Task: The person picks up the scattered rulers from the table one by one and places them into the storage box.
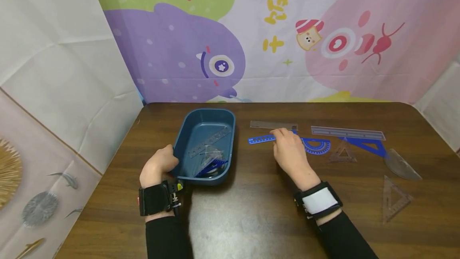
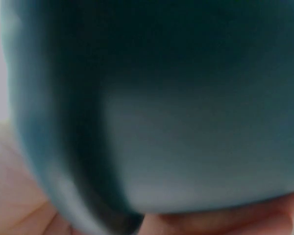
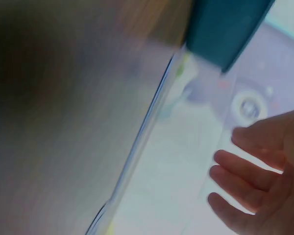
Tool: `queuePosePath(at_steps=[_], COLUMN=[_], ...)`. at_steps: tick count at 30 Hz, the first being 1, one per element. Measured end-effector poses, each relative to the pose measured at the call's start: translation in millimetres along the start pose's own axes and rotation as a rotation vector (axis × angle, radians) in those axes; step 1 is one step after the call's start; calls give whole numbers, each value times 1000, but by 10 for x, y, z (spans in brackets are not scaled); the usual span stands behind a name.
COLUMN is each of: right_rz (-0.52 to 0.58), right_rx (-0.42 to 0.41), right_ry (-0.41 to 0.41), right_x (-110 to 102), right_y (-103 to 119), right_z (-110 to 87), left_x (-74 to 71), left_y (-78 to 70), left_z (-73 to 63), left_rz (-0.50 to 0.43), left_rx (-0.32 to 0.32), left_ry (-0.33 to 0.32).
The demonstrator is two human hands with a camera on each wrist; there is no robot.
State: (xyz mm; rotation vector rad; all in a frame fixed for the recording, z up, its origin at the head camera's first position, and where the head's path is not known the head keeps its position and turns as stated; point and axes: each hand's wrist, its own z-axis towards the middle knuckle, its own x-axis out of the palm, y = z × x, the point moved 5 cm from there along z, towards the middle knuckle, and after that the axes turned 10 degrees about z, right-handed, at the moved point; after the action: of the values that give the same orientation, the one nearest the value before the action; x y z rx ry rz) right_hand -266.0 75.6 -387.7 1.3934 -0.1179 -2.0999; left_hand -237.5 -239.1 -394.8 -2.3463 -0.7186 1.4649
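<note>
My left hand (image 1: 159,165) grips the left side of a blue plastic bin (image 1: 197,131); the left wrist view shows fingers (image 2: 225,223) along its wall. Inside the bin lie a clear ruler (image 1: 208,142), a blue set square (image 1: 209,167) and other clear pieces. Over a blue ruler (image 1: 260,139) hovers my right hand (image 1: 290,153), covering its right part in the head view. In the right wrist view the fingers (image 3: 242,171) are spread and loosely bent, with nothing between them. A smoky clear ruler (image 1: 266,124) lies just behind.
Right of that hand lie a blue protractor (image 1: 318,151), a long clear ruler (image 1: 347,133), a blue set square (image 1: 381,151), a small clear set square (image 1: 341,159), a clear protractor (image 1: 402,167) and a larger clear set square (image 1: 387,203). A cartoon cloth (image 1: 273,79) hangs behind the table.
</note>
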Motion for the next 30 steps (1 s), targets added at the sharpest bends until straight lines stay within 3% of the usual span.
queuePosePath(at_steps=[8, 14, 22, 30], right_rz=[-7, -38, -100, -142], right_rx=[233, 321, 350, 322], right_ry=[137, 301, 501, 506], right_x=[-143, -172, -188, -214], right_y=[-598, -821, -1004, -1038], right_z=[-129, -195, -274, -232], left_x=[-9, 12, -3, -34], left_y=[2, 21, -6, -37], left_z=[-15, -7, 1, -8], left_rz=[-13, -25, 123, 130], left_rx=[-4, -3, 27, 42], left_ry=[-2, 12, -2, -17])
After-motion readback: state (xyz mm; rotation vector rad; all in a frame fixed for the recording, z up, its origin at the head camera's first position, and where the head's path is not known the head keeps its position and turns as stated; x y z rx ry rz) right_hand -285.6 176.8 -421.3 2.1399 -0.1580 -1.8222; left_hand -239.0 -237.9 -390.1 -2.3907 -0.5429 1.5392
